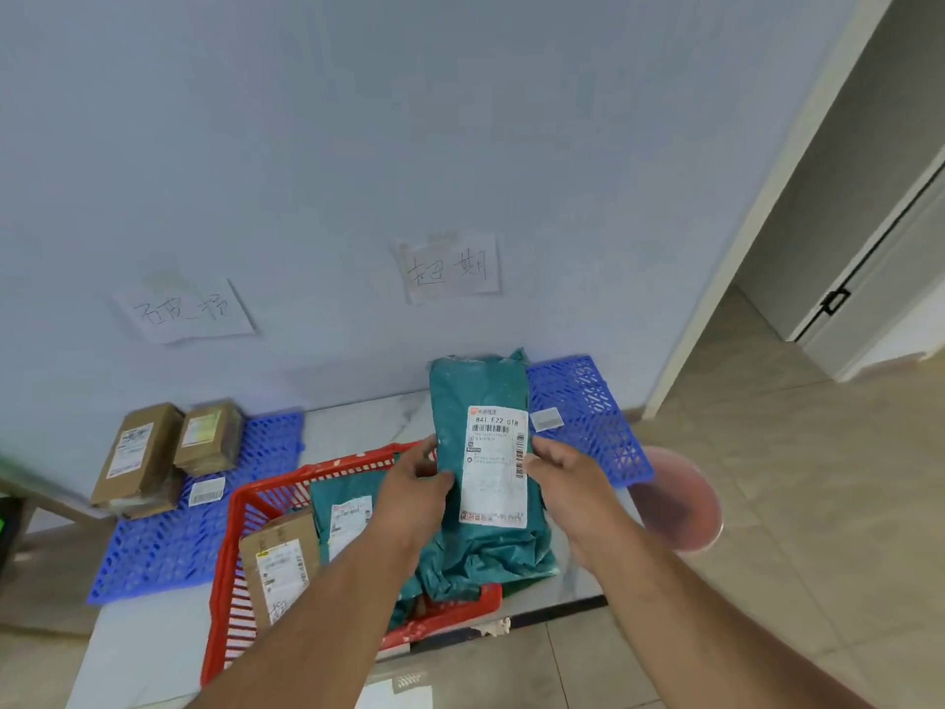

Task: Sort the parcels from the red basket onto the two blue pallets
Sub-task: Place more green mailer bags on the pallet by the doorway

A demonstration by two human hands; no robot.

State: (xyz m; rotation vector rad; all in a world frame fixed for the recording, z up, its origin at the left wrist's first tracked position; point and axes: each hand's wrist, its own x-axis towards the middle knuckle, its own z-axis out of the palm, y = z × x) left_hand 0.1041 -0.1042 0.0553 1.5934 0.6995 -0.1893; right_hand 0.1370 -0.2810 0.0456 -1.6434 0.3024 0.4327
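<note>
On the left blue pallet, two brown cardboard parcels are stacked against the wall. In the red basket, a cardboard box and a teal bag are seen. Above the basket, a teal plastic mailer with a white shipping label is held upright. Its left edge is gripped by the left hand, its right edge by the right hand, fingers closed on it. The right blue pallet lies behind, with a small label on it.

Crinkled matt teal plastic mailer with smooth white paper label between fingers; beyond, perforated glossy blue plastic pallet.
</note>
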